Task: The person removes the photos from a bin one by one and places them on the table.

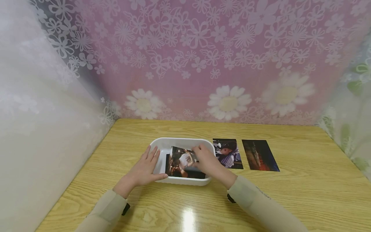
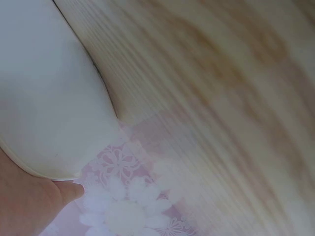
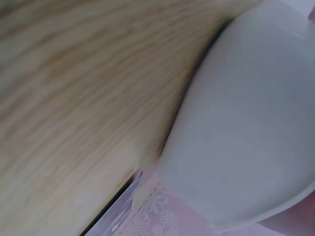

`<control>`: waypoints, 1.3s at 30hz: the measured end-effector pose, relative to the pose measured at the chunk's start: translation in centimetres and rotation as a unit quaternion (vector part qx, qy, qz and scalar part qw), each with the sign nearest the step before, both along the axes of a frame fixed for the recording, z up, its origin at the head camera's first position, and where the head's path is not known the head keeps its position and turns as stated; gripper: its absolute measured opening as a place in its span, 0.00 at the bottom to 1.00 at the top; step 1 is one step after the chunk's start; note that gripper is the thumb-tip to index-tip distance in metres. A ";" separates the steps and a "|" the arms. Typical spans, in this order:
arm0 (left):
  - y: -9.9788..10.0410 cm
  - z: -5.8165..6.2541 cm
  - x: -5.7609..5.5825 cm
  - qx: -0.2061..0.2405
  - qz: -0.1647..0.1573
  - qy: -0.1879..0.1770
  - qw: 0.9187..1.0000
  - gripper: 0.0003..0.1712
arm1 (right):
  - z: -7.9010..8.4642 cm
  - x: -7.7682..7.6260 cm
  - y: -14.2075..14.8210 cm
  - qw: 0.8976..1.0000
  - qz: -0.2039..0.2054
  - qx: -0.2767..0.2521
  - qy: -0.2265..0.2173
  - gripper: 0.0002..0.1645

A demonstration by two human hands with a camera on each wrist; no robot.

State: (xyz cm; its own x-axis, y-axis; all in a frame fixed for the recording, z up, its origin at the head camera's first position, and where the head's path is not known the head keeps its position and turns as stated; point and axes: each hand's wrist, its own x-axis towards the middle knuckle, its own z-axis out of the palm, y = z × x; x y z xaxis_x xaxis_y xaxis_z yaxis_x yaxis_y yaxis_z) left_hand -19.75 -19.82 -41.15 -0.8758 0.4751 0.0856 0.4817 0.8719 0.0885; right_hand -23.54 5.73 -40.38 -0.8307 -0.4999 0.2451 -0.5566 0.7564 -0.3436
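A white plastic container (image 1: pixel 185 181) with rounded corners sits on the table, and its outer wall (image 3: pixel 241 118) fills much of the right wrist view. Inside lies a photo print (image 1: pixel 183 159), with the dark edge of another print (image 1: pixel 167 167) showing under its left side. My right hand (image 1: pixel 207 162) reaches over the right rim and pinches the top photo at its right edge, which lifts and bends a little. My left hand (image 1: pixel 146 169) rests on the left rim with fingers spread, thumb along the front rim. The left wrist view shows only part of that hand (image 2: pixel 29 201).
Right of the container lies a photo (image 1: pixel 229 154) of a person in a dark cap. Beyond it is a darker photo (image 1: pixel 260 155) with red at its base. The wooden table (image 1: pixel 179 206) ends at a pink floral curtain (image 1: pixel 185 64) behind.
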 end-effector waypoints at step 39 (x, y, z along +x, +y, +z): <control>0.0 -0.1 0.1 0.003 -0.003 0.008 1.000 0.56 | 3.1 -0.3 12.3 0.851 -0.161 -0.413 -0.281 0.21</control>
